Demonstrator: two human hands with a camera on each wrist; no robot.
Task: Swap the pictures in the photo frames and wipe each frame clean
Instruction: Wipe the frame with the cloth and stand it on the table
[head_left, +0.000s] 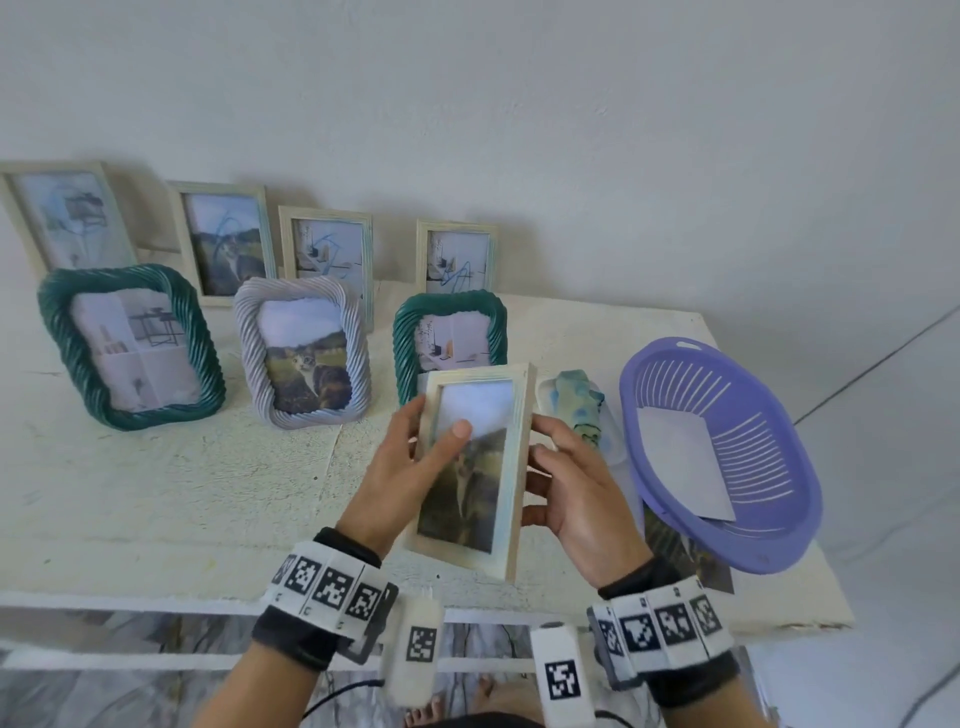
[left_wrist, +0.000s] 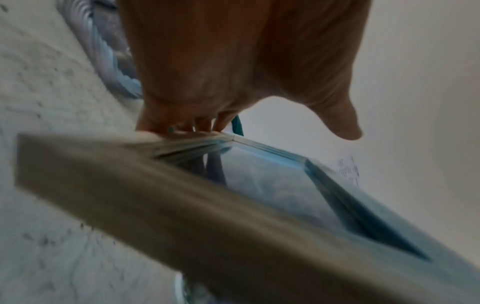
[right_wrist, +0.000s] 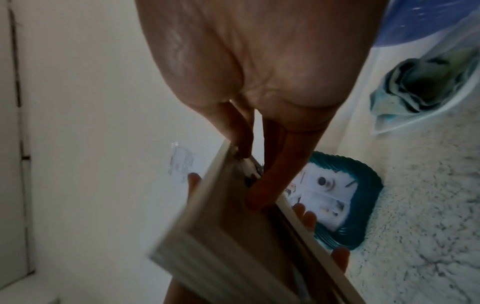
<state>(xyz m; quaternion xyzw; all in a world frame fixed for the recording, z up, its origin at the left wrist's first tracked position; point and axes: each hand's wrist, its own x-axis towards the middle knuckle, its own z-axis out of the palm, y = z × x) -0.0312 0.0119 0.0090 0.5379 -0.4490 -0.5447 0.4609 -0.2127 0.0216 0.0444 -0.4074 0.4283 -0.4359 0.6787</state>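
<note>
I hold a pale wooden photo frame (head_left: 511, 467) upright above the table's front edge, its glass towards me and a cat picture inside. My left hand (head_left: 410, 457) grips its left side, thumb on the glass and fingers behind. My right hand (head_left: 566, 483) holds the right edge, with fingers curled onto the back. The same frame (left_wrist: 161, 197) fills the left wrist view. In the right wrist view my fingers (right_wrist: 267, 181) press on the frame's back (right_wrist: 233, 236). A crumpled blue-green cloth (head_left: 582, 402) lies just right of the frame.
Several more frames stand along the wall and mid-table, among them two green twisted ones (head_left: 130, 345) (head_left: 447, 332) and a grey twisted one (head_left: 304, 353). A purple plastic basket (head_left: 722, 457) holding a paper sits at the table's right edge, over a loose photo (head_left: 706, 561).
</note>
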